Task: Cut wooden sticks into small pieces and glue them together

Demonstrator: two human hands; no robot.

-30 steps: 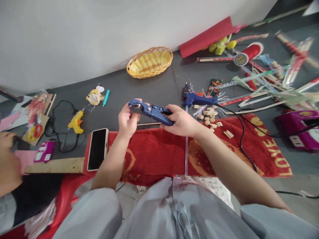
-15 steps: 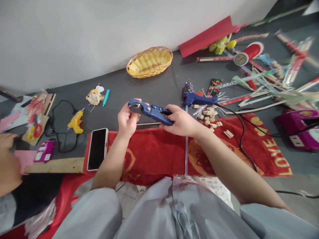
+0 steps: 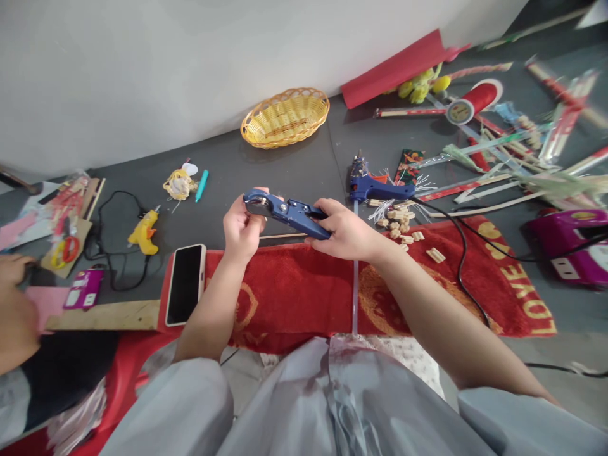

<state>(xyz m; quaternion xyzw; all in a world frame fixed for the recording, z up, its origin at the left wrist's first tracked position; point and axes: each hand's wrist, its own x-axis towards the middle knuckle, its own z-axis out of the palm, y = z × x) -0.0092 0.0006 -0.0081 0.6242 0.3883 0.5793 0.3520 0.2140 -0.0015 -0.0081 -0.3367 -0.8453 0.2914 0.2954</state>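
Above the red towel (image 3: 304,291), my right hand (image 3: 346,231) is closed around the handles of a blue pair of cutters (image 3: 289,212). The cutters' rounded head points left, at my left hand (image 3: 242,228). The fingers of that hand are pinched together against the head; whatever is between them is hidden. Just below the cutters, a thin pale stick (image 3: 284,236) runs along the towel's far edge. Small pale cut pieces (image 3: 399,221) lie to the right, by a blue glue gun (image 3: 377,188) with a long clear glue stick (image 3: 355,278) extending from it.
A wicker basket (image 3: 285,120) stands by the wall. On the left are a phone (image 3: 186,285), a yellow glue gun (image 3: 144,233) and another person's arm (image 3: 16,316). To the right lie a red thread spool (image 3: 477,101), wrapped sticks, a purple box (image 3: 570,247) and a black cable (image 3: 460,253).
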